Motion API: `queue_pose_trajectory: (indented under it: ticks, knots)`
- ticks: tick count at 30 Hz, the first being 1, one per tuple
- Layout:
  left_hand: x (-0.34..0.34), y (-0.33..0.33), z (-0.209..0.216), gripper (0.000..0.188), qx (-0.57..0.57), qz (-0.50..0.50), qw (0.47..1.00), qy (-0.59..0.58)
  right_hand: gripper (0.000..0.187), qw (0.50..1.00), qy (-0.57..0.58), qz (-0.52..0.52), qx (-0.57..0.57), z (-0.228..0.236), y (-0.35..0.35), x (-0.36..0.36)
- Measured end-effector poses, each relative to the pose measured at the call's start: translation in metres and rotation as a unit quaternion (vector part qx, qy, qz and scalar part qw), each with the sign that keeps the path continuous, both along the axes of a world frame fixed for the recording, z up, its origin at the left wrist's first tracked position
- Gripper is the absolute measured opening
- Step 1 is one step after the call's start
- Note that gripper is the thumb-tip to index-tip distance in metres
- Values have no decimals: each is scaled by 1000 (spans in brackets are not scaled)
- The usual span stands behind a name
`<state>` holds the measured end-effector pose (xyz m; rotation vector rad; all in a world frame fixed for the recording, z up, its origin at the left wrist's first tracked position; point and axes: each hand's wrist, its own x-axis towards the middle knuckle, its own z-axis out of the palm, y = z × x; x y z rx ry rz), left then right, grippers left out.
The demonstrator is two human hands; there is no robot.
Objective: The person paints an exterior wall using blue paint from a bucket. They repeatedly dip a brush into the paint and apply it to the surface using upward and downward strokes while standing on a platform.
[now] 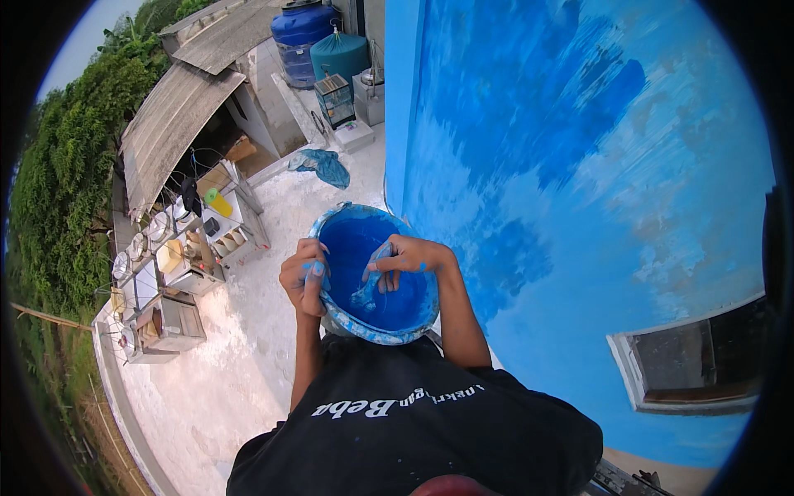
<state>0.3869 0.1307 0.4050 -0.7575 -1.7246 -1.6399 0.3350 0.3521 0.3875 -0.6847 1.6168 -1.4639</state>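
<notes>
- One grip apiece: your left hand clamps the paint bucket by its rim, likely steadying it.
- Your right hand pinches a paint-coated tool inside, presumably containing drips.

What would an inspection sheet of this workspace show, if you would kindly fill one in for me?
Surface: wall has dark-blue patches over streaky lighter blue; floor is pale.
Items in use: paint-spattered bucket with blue paint inside; paint-smeared tool, probably a brush.
Clutter: crumpled teal sheet on the floor; stands crowded with containers.
Hands: left hand grips the bucket's rim; right hand holds the tool at its opening.
Cables: none clearly seen.
Surroundings: window, blue tank, trees.
</notes>
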Motion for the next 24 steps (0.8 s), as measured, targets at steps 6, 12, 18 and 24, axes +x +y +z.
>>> queue_pose_trajectory:
  ticks: [6, 12, 18, 24]
  knots:
    - [-2, 0, -3, 42, 13, 4, 1000, 8, 35, 999, -16, 38, -19, 7, 6, 3]
    - [-3, 3, 0, 37, 26, -7, 999, 18, 33, 996, -14, 65, -67, 7, 12, 4]
    - [-3, 3, 1, 35, 33, -16, 999, 21, 36, 993, -12, 75, -94, 6, 19, 1]
    - [-3, 3, 0, 36, 28, -19, 999, 22, 38, 994, 8, -14, -106, 1, 18, -3]
